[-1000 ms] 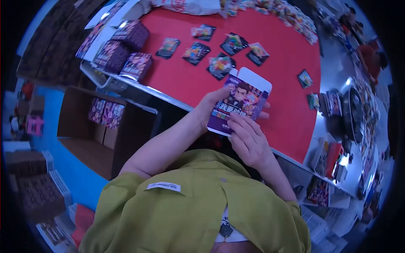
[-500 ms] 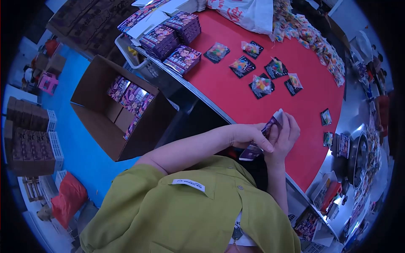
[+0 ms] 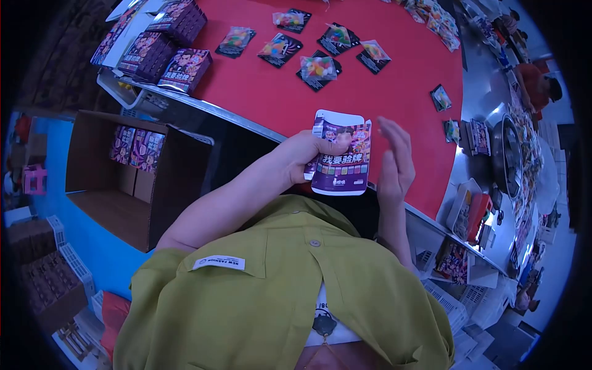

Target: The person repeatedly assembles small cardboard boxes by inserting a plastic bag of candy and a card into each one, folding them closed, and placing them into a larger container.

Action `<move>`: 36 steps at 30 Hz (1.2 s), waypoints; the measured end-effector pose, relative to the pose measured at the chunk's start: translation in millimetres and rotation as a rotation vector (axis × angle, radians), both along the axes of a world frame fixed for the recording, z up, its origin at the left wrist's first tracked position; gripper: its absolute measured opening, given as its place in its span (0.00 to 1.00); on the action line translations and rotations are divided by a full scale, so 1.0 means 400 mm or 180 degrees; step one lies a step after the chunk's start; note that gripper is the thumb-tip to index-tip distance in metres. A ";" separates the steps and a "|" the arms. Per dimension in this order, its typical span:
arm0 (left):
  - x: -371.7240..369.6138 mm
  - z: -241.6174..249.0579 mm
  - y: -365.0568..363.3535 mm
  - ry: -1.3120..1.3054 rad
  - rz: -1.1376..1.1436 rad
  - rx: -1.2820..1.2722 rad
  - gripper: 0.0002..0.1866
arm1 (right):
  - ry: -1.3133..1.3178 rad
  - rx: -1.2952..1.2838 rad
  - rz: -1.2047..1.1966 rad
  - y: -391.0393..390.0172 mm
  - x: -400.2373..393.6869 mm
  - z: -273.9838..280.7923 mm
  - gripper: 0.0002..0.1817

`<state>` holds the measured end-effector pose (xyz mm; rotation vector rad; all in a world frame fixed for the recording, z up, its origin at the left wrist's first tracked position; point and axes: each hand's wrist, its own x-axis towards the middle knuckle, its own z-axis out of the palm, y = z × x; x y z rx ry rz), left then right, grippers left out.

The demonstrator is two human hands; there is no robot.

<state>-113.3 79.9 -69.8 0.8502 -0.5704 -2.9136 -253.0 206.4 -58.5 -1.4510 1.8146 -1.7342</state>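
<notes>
My left hand (image 3: pixel 305 153) grips a purple printed carton (image 3: pixel 341 166) by its left side, thumb across the front. White end flaps stick out at the carton's top, and its printed face is turned up toward me. Just to the right of it, my right hand (image 3: pixel 394 161) is raised with fingers stretched and holds nothing; a small gap separates it from the carton. Beyond both hands, several clear bags of colourful candy (image 3: pixel 319 68) lie on black cards on the red tabletop (image 3: pixel 259 102).
Stacked purple boxes (image 3: pixel 185 71) stand at the table's left edge. A brown cardboard box (image 3: pixel 111 213) with printed boxes inside is at my left. To the right are a round metal pan (image 3: pixel 507 154) and a red-and-white tray (image 3: pixel 472 213). More candy bags (image 3: pixel 435 21) are heaped at the far right.
My view has shifted, so the table's contents appear further left and up. The carton has turned from edge-on to face-up and looks fuller. My right hand has come off it and opened.
</notes>
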 end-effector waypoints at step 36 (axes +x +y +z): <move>-0.007 -0.029 -0.032 0.0978 0.0518 -0.3278 0.16 | 0.0273 0.0140 0.0022 0.011 -0.006 -0.047 0.13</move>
